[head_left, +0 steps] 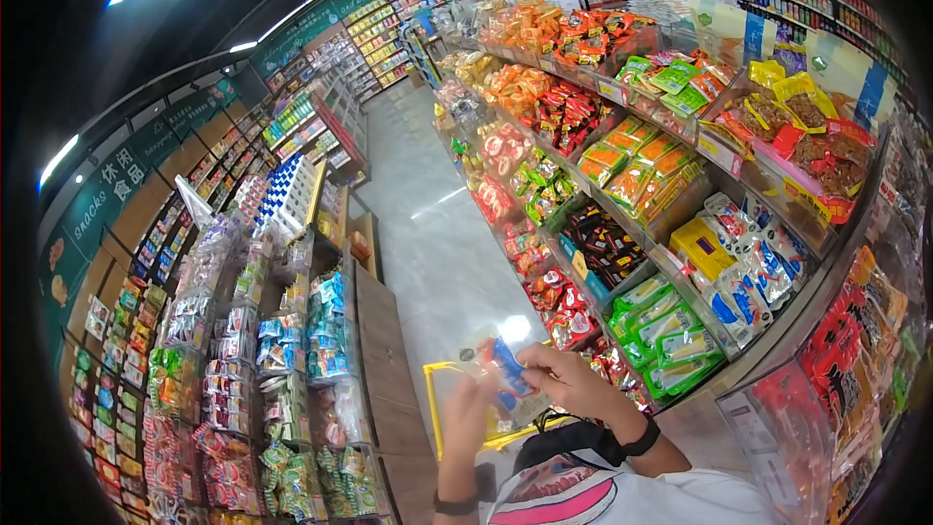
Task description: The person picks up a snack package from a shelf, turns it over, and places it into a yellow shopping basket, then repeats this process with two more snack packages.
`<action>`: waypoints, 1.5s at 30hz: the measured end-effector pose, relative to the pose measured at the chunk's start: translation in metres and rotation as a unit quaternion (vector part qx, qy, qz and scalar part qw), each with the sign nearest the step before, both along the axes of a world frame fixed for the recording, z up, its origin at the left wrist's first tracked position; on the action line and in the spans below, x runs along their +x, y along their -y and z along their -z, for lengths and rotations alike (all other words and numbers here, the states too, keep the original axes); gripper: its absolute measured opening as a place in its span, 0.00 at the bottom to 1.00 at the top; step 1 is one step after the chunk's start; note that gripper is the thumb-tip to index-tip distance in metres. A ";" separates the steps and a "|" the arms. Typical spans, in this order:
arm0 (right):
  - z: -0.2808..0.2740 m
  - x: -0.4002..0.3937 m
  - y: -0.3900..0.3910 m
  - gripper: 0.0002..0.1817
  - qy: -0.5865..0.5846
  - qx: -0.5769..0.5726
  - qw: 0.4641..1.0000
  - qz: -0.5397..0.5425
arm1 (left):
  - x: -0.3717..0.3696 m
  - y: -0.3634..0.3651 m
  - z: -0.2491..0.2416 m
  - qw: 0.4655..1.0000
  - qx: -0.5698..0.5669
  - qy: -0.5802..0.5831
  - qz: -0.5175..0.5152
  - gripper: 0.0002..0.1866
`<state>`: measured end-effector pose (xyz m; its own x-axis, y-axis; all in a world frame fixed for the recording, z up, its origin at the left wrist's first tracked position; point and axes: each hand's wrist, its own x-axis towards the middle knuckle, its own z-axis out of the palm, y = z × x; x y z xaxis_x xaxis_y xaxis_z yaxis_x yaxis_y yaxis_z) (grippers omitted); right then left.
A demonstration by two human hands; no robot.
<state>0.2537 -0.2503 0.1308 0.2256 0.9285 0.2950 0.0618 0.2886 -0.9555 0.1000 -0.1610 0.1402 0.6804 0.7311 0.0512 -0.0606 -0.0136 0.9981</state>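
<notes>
A: What are the fingers doing?

B: The right hand [569, 379] pinches the top of a clear snack packet with blue print [503, 374], thumb and fingertips closed on its upper edge. The left hand [466, 408] grips the same packet from its lower left side, fingers curled around it.

A: Where does the packet sit in view?

B: At about six o'clock, low and centre, held up in front of the person's chest. Right behind it, still near six, a yellow shopping basket [431, 399] shows its rim; whether the packet touches it I cannot tell.

A: Anything on the wrists?

B: A black band on each wrist [641, 439], and a black strap runs across the light shirt [671, 501] below.

A: And further out?

B: From one to four o'clock, tiered shelves [719, 151] carry bagged snacks: green packets [671, 335] nearest the right hand, white-and-blue ones [753, 267] above them, orange and red higher up. From seven to ten o'clock stands a rack of hanging small packets [243, 369]. A pale tiled aisle [428, 233] runs between them toward twelve.
</notes>
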 end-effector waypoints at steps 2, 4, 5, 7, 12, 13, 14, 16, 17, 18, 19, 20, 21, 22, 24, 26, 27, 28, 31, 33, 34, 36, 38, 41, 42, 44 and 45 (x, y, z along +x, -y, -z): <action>0.005 -0.002 -0.002 0.08 -0.005 0.006 1.000 0.010 | -0.001 0.000 -0.001 0.999 0.010 -0.032 0.001 0.15; 0.003 -0.004 -0.003 0.09 0.003 0.004 1.000 0.023 | -0.003 -0.001 0.000 0.999 0.018 -0.048 0.000 0.15; 0.003 -0.005 -0.002 0.09 0.006 0.004 1.000 0.030 | -0.004 -0.002 0.002 0.999 0.021 -0.049 -0.002 0.14; 0.002 -0.003 -0.001 0.09 0.024 -0.019 0.999 0.024 | -0.005 -0.003 0.004 0.998 0.029 -0.048 -0.001 0.17; 0.004 -0.002 0.001 0.09 0.053 -0.046 0.997 0.016 | -0.009 -0.004 0.007 0.998 0.041 -0.041 -0.001 0.22; 0.004 -0.002 0.000 0.09 0.044 -0.045 0.998 0.015 | -0.010 -0.004 0.006 0.998 0.036 -0.042 0.002 0.22; 0.004 -0.003 0.000 0.09 0.035 -0.043 0.998 0.014 | -0.011 -0.004 0.005 0.999 0.030 -0.043 0.006 0.21; 0.007 -0.002 0.001 0.08 0.060 -0.046 0.997 0.024 | -0.012 -0.003 0.006 0.999 0.030 -0.039 0.006 0.19; 0.008 -0.001 0.001 0.08 0.073 -0.047 0.996 0.028 | -0.011 -0.002 0.009 0.999 0.036 -0.035 0.003 0.18; 0.009 -0.001 0.001 0.08 0.082 -0.045 0.995 0.043 | -0.010 -0.003 0.012 0.999 0.041 -0.031 0.002 0.17; 0.009 0.000 0.001 0.08 0.092 -0.044 0.993 0.059 | -0.011 -0.006 0.016 0.997 0.057 -0.055 0.015 0.14; 0.010 0.001 0.001 0.08 0.101 -0.043 0.991 0.074 | -0.013 -0.010 0.022 0.994 0.074 -0.078 0.028 0.11; 0.010 0.002 0.001 0.07 0.099 -0.034 0.991 0.080 | -0.013 -0.011 0.023 0.990 0.091 -0.102 0.041 0.09; 0.010 0.003 0.001 0.07 0.096 -0.025 0.991 0.085 | -0.013 -0.010 0.023 0.984 0.103 -0.137 0.044 0.08; 0.011 0.003 0.001 0.07 0.095 -0.014 0.990 0.099 | -0.011 -0.005 0.018 0.968 0.129 -0.209 0.048 0.07; 0.013 0.001 0.000 0.08 0.096 -0.010 0.988 0.118 | -0.006 0.000 0.020 0.988 0.087 -0.125 0.039 0.07; 0.014 0.000 0.000 0.08 0.081 -0.022 0.990 0.114 | -0.005 0.002 0.020 0.994 0.066 -0.082 0.034 0.06; 0.014 -0.001 -0.001 0.08 0.065 -0.035 0.991 0.110 | -0.005 0.002 0.017 0.992 0.072 -0.094 0.035 0.06; 0.008 0.000 0.004 0.11 0.081 -0.063 0.992 0.072 | -0.008 0.001 0.011 0.987 0.104 -0.114 0.036 0.05; 0.006 0.002 0.006 0.12 0.094 -0.062 0.992 0.055 | -0.007 -0.003 0.015 0.983 0.145 -0.107 0.034 0.05; 0.009 0.001 0.005 0.12 0.091 -0.054 0.993 0.053 | -0.008 -0.006 0.020 0.983 0.150 -0.102 0.033 0.05; 0.013 0.001 0.004 0.11 0.097 -0.048 0.992 0.059 | -0.009 -0.009 0.029 0.982 0.160 -0.092 0.032 0.05; 0.017 0.002 0.001 0.10 0.118 -0.053 0.989 0.075 | -0.009 -0.008 0.029 0.983 0.154 -0.097 0.031 0.05; 0.010 0.002 0.005 0.10 0.108 -0.064 0.990 0.062 | -0.008 -0.004 0.019 0.988 0.102 -0.106 0.044 0.07; 0.011 0.002 0.005 0.10 0.110 -0.058 0.989 0.074 | -0.007 -0.003 0.017 0.990 0.077 -0.110 0.050 0.09; 0.015 0.001 0.003 0.10 0.114 -0.045 0.988 0.097 | -0.006 -0.003 0.022 0.993 0.039 -0.082 0.075 0.14; 0.015 0.000 0.003 0.10 0.111 -0.051 0.988 0.094 | -0.006 -0.003 0.024 0.994 0.019 -0.068 0.087 0.17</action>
<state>0.2542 -0.2538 0.1162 0.3377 0.9033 0.2645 0.3167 0.1556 -0.9357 0.0943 -0.1580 0.1157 0.7991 0.6007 -0.0239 0.0700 -0.0535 0.9961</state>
